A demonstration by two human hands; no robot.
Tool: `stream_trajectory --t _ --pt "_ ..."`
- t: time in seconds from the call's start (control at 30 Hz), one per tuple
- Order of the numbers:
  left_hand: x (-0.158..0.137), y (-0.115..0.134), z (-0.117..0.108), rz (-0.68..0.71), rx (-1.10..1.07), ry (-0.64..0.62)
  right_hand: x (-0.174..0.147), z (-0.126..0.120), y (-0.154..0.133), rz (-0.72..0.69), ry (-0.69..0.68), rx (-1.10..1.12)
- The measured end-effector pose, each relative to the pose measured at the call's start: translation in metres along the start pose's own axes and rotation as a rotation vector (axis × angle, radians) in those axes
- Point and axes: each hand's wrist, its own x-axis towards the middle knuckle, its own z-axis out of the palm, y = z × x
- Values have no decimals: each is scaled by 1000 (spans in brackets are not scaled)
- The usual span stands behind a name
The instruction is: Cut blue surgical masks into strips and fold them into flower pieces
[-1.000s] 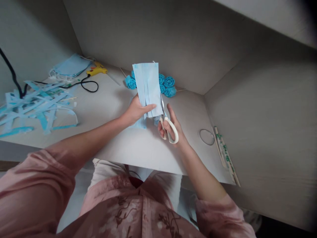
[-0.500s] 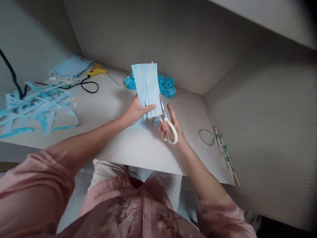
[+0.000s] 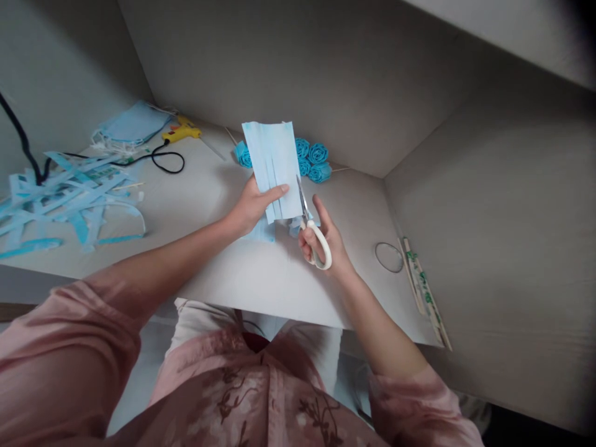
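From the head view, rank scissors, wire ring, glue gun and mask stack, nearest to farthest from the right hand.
1. Scissors: held in the right hand.
2. Wire ring: to the hand's right.
3. Glue gun: back left.
4. Mask stack: farther left, past the glue gun.
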Motion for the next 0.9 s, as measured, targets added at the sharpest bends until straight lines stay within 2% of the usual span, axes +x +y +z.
stream_trajectory --t 0.2,0.4,0.9 --pt "1 4 -1 -7 -14 14 1 -3 2 -18 -38 -1" --pt "-2 3 0 27 63 -11 4 -8 6 -33 -81 -23" --pt "-5 2 3 15 104 -29 11 -1 -2 -84 -33 -6"
